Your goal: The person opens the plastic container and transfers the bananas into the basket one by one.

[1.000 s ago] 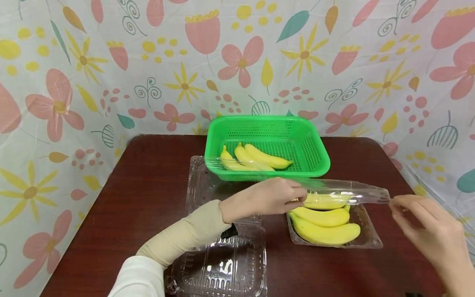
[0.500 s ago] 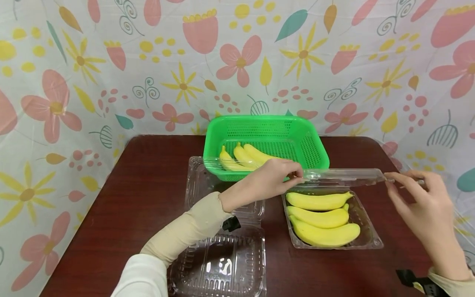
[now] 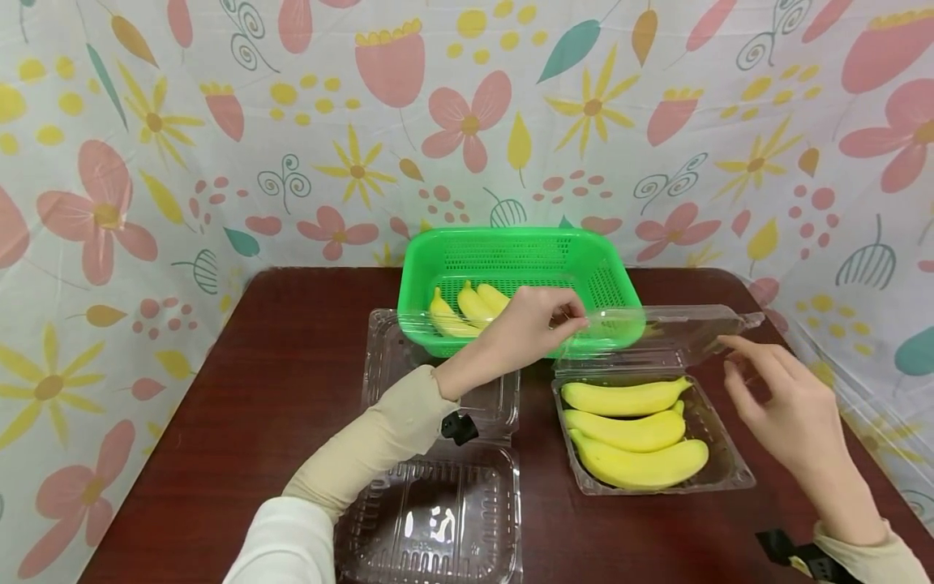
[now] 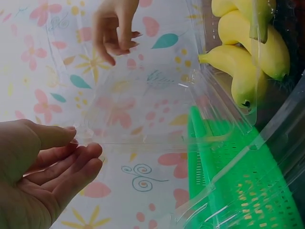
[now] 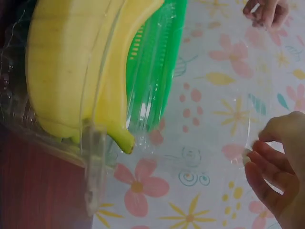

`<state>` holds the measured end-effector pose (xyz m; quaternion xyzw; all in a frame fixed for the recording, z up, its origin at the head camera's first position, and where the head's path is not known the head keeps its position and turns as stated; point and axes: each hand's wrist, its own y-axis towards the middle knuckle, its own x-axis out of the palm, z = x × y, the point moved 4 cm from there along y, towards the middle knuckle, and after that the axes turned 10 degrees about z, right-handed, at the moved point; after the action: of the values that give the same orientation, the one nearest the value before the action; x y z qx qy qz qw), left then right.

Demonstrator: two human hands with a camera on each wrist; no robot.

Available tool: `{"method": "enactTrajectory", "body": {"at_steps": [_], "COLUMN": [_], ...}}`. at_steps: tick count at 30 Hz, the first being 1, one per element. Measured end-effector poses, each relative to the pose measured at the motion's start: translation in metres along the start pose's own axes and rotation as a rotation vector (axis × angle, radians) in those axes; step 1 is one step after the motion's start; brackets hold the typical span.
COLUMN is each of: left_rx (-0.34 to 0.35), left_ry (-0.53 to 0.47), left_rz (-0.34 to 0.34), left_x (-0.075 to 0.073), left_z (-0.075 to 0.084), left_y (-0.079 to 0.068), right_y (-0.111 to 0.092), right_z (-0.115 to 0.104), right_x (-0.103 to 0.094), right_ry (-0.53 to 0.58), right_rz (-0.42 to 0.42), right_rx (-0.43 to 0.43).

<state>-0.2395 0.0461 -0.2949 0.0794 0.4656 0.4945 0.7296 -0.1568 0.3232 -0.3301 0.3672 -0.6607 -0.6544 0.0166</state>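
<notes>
A clear plastic clamshell container (image 3: 730, 454) stands on the right of the table with three bananas (image 3: 635, 430) lying side by side in its base. Its see-through lid (image 3: 679, 328) is raised at the back, tilted up before the green basket. My left hand (image 3: 529, 328) pinches the lid's left corner between thumb and fingers, as the left wrist view shows up close. On the other side my right hand (image 3: 791, 405) has loosely bent fingers beside the lid's right edge. In the left wrist view that right hand (image 4: 116, 24) appears apart from the lid.
A green perforated basket (image 3: 613, 284) with several bananas (image 3: 447, 320) stands at the back of the table, partly behind my left hand. Left of the filled container lies a second clear clamshell (image 3: 438, 519), opened flat under my left forearm. A flowered cloth (image 3: 467, 122) hangs behind.
The lid has swung up and back, uncovering all three bananas. My left hand has risen leftward with the lid's corner; my right hand has left the other corner and moved inward.
</notes>
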Motion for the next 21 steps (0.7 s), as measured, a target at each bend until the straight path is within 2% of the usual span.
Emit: {"method": "enactTrajectory", "body": {"at_steps": [5,9,16,21], "left_rx": [-0.062,-0.120,-0.191,-0.244], "left_ry": [0.004,-0.016,0.000,0.010], "left_rz": [0.017,0.028,0.043,0.048], "left_x": [0.000,-0.001,-0.001,0.001], "left_z": [-0.005,-0.010,-0.021,-0.028], "left_y": [0.006,0.009,0.016,0.022], "right_y": [-0.006,-0.012,-0.027,-0.036], "right_z": [-0.002,-0.004,-0.008,-0.008], "right_x": [0.006,0.010,0.020,0.026], "right_ry": [-0.024,-0.003,0.106,0.157], "right_rz": [-0.192,-0.344,-0.664,-0.780], "right_rx": [-0.005,-0.007,0.080,0.095]}}
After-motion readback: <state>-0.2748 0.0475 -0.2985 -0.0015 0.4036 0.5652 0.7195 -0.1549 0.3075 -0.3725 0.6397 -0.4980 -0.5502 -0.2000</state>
